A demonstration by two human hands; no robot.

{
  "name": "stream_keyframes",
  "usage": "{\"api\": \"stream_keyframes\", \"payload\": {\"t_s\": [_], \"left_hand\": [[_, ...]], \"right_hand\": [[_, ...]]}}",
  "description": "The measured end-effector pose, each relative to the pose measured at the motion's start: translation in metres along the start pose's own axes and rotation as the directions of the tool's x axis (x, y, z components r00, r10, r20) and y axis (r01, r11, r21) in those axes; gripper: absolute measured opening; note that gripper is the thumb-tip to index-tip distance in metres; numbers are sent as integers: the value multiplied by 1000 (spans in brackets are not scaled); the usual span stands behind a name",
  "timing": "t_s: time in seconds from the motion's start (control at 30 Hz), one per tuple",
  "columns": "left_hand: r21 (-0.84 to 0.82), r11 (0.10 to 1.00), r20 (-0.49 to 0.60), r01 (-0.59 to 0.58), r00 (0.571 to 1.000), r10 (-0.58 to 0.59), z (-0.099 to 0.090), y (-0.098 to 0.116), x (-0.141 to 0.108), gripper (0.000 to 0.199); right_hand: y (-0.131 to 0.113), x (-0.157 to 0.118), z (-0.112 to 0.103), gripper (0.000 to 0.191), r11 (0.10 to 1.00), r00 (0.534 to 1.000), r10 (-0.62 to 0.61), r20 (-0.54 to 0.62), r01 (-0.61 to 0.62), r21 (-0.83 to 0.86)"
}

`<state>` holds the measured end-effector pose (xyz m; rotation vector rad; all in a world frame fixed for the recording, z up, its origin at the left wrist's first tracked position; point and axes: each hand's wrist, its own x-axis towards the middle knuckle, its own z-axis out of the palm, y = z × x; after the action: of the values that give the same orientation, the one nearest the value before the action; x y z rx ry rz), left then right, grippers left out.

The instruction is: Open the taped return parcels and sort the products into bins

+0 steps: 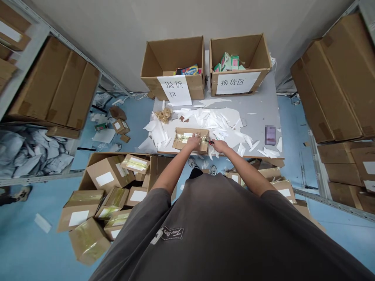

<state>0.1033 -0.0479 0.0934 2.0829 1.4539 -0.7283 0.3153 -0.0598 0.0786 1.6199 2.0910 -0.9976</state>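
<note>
Currently, head view: small taped box (pixel 178 143) lies on the desk (pixel 258 106), close to the near edge and a little left of its middle. White label (pixel 188 135) on its top, shiny tape running across.

Your left hand (pixel 193 142) rests on the box top. Whether its fingers pinch anything: cannot tell. Your right hand (pixel 219 146) is closed around a red-and-black tool (pixel 211 142), its tip at the right end of the box. Looks like a cutter; blade too small to make out.

Around it: torn white paper (pixel 211 117) between the box and the far edge, more scraps toward the right edge. Crumpled brown paper (pixel 164 114) toward the left edge. Phone-like object (pixel 270 135), screen blurred, near the right edge. Two open cartons with paper signs at the far edge: left carton (pixel 197 88), right carton (pixel 213 80). More taped boxes (pixel 109 176) below the near edge, to your left.

Risks, as judged. Tool tip and left hand sit near each other on one small box; if tape gives suddenly, the tip could jump toward your fingers. Pressing too deep could mark whatever is inside. Scraps close by, if caught underneath, could let the box skid under a push. With the near edge this close, a hard pull toward you could tip it off.
</note>
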Motion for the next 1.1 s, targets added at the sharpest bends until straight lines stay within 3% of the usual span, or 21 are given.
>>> {"api": "stream_keyframes", "payload": {"t_s": [0.17,0.27,0.43,0.57,0.63,0.73,0.8,0.87,1.0,1.1], "left_hand": [[-45,999,-45,-15,999,13,2,-3,1,113],[-64,998,-50,-18,999,14,5,-5,0,114],[-73,997,-2,-27,1000,27,9,-10,1,121],[-74,997,0,-38,999,38,8,-13,-1,114],[-109,994,-49,-30,998,25,6,-17,-2,99],[-154,988,-240,15,969,-52,2,-24,0,73],[-133,991,-355,25,932,-71,2,-27,4,73],[-104,994,-393,31,917,-70,6,-28,10,87],[-113,991,-339,76,934,-111,18,-31,22,109],[-129,990,-325,47,942,-87,26,-39,28,109]], "right_hand": [[9,4,-7,30,976,992,-50,120,23,217],[18,1,-2,31,927,972,-68,225,-22,374],[25,-7,16,34,825,977,-30,212,-96,557],[45,-17,28,31,738,967,-123,224,-62,672],[55,-22,33,34,691,970,-132,206,-60,721],[63,-29,39,39,599,984,-86,156,-74,797],[62,-34,43,39,547,990,-80,118,-55,836],[58,-39,45,37,516,993,-92,78,-20,857],[46,-44,46,35,523,996,-85,32,17,852],[39,-43,42,36,641,998,-58,-24,56,765]]}}
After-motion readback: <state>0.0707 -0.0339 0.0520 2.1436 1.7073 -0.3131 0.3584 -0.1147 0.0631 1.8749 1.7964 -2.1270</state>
